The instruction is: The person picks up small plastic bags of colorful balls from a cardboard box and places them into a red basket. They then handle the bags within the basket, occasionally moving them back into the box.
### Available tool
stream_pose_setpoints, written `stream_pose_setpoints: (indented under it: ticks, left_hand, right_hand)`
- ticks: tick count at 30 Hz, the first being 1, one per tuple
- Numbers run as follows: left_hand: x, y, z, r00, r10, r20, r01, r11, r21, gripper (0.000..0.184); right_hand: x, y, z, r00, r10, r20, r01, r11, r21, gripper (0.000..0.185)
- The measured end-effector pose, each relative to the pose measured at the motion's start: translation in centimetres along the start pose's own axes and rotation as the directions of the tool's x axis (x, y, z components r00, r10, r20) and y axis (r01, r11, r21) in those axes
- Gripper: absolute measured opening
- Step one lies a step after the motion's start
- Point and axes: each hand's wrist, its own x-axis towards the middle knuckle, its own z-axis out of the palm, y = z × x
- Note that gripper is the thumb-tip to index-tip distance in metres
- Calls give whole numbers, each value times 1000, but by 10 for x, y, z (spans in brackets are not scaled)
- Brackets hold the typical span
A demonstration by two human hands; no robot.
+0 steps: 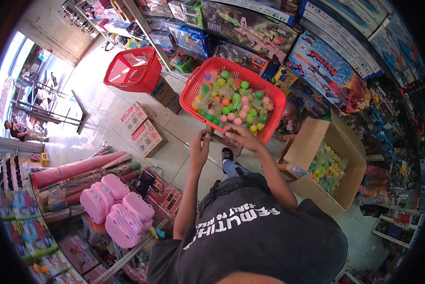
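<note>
My left hand (200,144) is raised just in front of a red plastic basket (184,97), its fingers bent in toward the thumb. Close beside it, my right hand (242,137) is at the basket's near edge with curled fingers. Whatever either hand pinches is too small to make out. Inside the basket lies a heap of colourful small balls (231,102) in clear plastic bags, in green, yellow, pink and orange.
At the right stands an open cardboard box (312,142) with more bagged balls (327,168). A second red basket (132,71) rests on a carton at the back left. Pink cases (122,208) are stacked at left. Boxed toys (250,28) fill the shelves ahead.
</note>
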Motion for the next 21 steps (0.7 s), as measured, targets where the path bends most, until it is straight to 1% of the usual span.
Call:
stream_pose_setpoints:
  ticks: [1,2,3,4,5,6,7,8,9,10,11,12,13,14,16,17,19,20,21]
  left_hand:
    - [20,4,0,999,-30,38,30,999,-10,16]
    - [41,3,1,999,-35,41,35,999,-11,16]
    - [61,0,2,991,112,75,-123,980,160,20]
    - [80,-3,2,960,245,133,-276,906,322,26]
    - [95,-8,5,963,237,133,-268,906,327,26]
    - [108,-17,10,972,170,164,-223,893,392,33]
    - [120,-23,13,976,102,192,-181,872,454,41]
    - [131,-30,15,976,92,195,-173,874,455,41]
    - [140,-34,17,973,30,230,-153,829,539,42]
    - [147,-39,20,967,-32,254,-137,775,617,43]
    - [152,-43,21,968,-33,248,-131,777,616,43]
    - [158,-48,23,953,-141,267,-71,755,652,37]
    - [163,-54,24,927,-248,282,-15,725,689,31]
    - [167,-60,25,926,-252,280,-12,723,691,31]
    - [173,-70,24,873,-355,334,31,725,688,29]
    - [174,-75,24,870,-357,339,28,723,691,29]
    - [176,-84,25,920,-276,279,33,762,647,16]
    - [177,-88,24,918,-276,286,27,762,647,16]
    - [177,-88,22,945,-207,252,21,809,587,15]
  right_hand:
    - [18,2,-5,999,-36,-10,36,999,22,19]
    - [31,4,-12,999,-31,-11,31,999,23,19]
    - [45,-1,-16,998,-9,-56,8,1000,-5,19]
    - [58,-3,-20,995,12,-98,-15,999,-30,19]
    - [75,3,-27,992,73,-100,-75,997,-18,22]
    - [92,11,-34,992,80,-95,-81,997,-12,22]
    - [107,21,-39,993,36,-111,-44,996,-72,23]
    - [121,31,-45,992,-7,-126,-10,991,-134,24]
    - [133,40,-48,988,-73,-137,54,989,-140,27]
    - [143,48,-50,989,-66,-133,47,989,-142,27]
    - [154,56,-53,987,-85,-133,60,981,-184,28]
    - [163,54,-53,986,-107,-131,75,971,-226,30]
    - [169,53,-53,988,-71,-134,27,953,-301,32]
    - [174,53,-53,989,-69,-131,27,954,-299,32]
    - [182,59,-50,989,-123,-83,76,898,-433,35]
    - [183,63,-49,989,-121,-88,73,901,-427,35]
    - [182,62,-46,994,-82,-71,43,900,-434,38]
    - [182,61,-45,994,-81,-77,40,902,-431,38]
    - [182,62,-44,994,-81,-74,46,918,-393,41]
